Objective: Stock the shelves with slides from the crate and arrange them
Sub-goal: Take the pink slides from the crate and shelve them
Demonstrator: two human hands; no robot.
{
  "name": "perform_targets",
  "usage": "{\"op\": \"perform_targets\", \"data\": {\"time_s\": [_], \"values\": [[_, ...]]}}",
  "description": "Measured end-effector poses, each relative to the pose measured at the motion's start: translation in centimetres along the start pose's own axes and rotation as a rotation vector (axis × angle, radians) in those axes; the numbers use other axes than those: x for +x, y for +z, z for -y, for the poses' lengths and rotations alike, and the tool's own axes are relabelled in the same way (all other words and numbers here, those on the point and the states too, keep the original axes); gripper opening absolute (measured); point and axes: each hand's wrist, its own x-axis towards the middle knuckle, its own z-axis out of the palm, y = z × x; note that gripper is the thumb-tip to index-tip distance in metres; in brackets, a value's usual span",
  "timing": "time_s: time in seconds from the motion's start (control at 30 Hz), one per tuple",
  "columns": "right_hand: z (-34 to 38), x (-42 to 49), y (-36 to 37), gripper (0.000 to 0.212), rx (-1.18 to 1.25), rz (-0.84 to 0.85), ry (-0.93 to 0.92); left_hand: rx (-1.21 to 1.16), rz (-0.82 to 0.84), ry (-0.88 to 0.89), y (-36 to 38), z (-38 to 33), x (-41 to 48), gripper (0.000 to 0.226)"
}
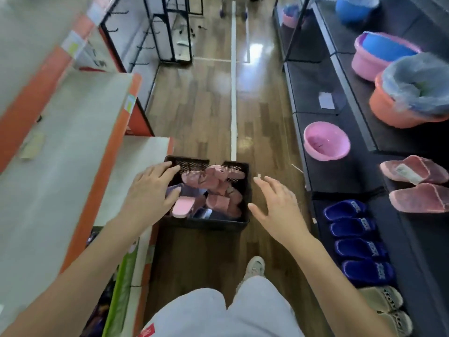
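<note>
Glossy wood floor [206,113]; black plastic mesh crate [206,223].

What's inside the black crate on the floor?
The crate holds a loose pile of dusty-pink slides, plus one pale pink sole. The left hand covers its left side; lower layers are hidden.

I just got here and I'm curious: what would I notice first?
The left hand and right hand reach, open, toward a black crate of pink slides on the floor in the middle. On the right, dark shelves hold a row of blue slides and a pink basin.
</note>
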Motion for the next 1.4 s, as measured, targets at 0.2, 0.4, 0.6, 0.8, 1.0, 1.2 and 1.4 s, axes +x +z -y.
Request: {"op": "perform_targets", "data": {"time_s": [0.2, 0.4, 0.6, 0.8, 1.0, 1.2, 1.4], "values": [[4.9, 2.6, 2.5, 0.059, -0.067, 0.125, -0.141, -0.026, 0.008, -0.151, 0.4, 4.9, -2.8, 0.048], [7.3, 7.0, 4.8, 0.056, -0.111, 0.200, -0.260, -0.050, 0.065, -0.272, 1.8, 8.7, -2.6, 0.046], [7.8, 13.9, 7.6, 0.056, -0.104, 0.288, -0.256, -0.078, 0.134, -0.370, 3.9, 11.5, 1.3, 0.047], [7.2, 19.6, 11.0, 0.058, -0.086, 0.377, -0.202, -0.132, 0.222, -0.406, 7.4, 14.2, 6.6, 0.047], [6.2, 22.8, 15.4, 0.057, -0.058, 0.396, -0.115, -0.157, 0.317, -0.318, 12.0, 16.4, 10.1, 0.052], [4.6, 26.0, 23.2, 0.058, 0.048, 0.391, 0.078, -0.192, 0.440, -0.284, 19.9, 19.6, 14.7, 0.052], [1.7, 29.0, 32.5, 0.056, 0.118, 0.455, 0.186, -0.169, 0.628, -0.291, 29.0, 21.6, 18.3, 0.051]]}}
